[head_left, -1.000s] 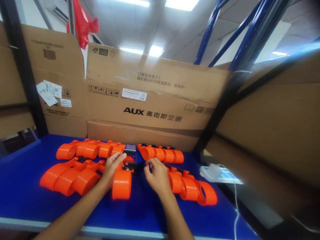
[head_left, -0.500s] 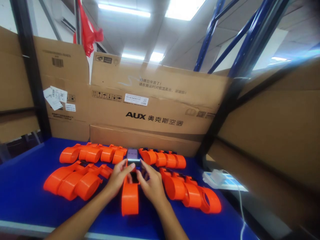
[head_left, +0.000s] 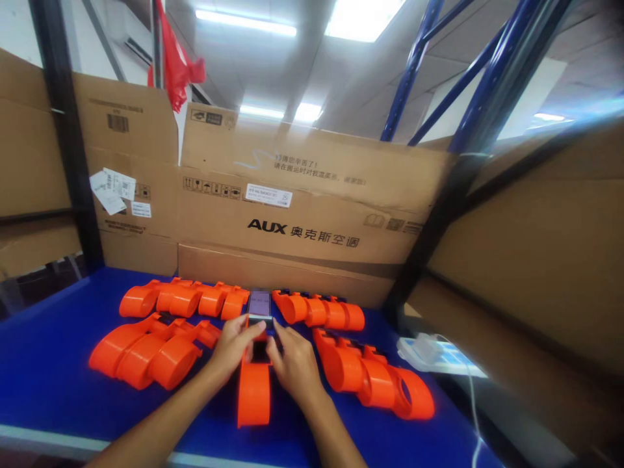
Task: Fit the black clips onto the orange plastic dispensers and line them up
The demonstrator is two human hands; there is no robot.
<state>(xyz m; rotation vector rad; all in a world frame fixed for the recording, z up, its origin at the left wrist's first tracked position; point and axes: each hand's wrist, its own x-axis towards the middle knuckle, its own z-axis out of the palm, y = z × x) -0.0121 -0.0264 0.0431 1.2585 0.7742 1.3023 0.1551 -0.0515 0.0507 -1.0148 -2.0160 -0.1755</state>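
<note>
- An orange plastic housing is laid lengthwise on the blue table, between both hands, its near end pointing toward the table's front edge.
- The left hand is placed against the housing's far left side, fingers curled onto its top; a grasp on the housing is indicated.
- The right hand is set against the housing's far right side, fingers bent over the dark part at its far end; the housing is held from this side too.
- A small device with a purplish screen is seen just beyond the fingertips; whether it is touched cannot be told.
- Rows of similar orange housings are laid out to the left, far left, far right and right.
- Cardboard boxes are stacked behind the table.
- A white adapter with cable is noted at the right edge.
</note>
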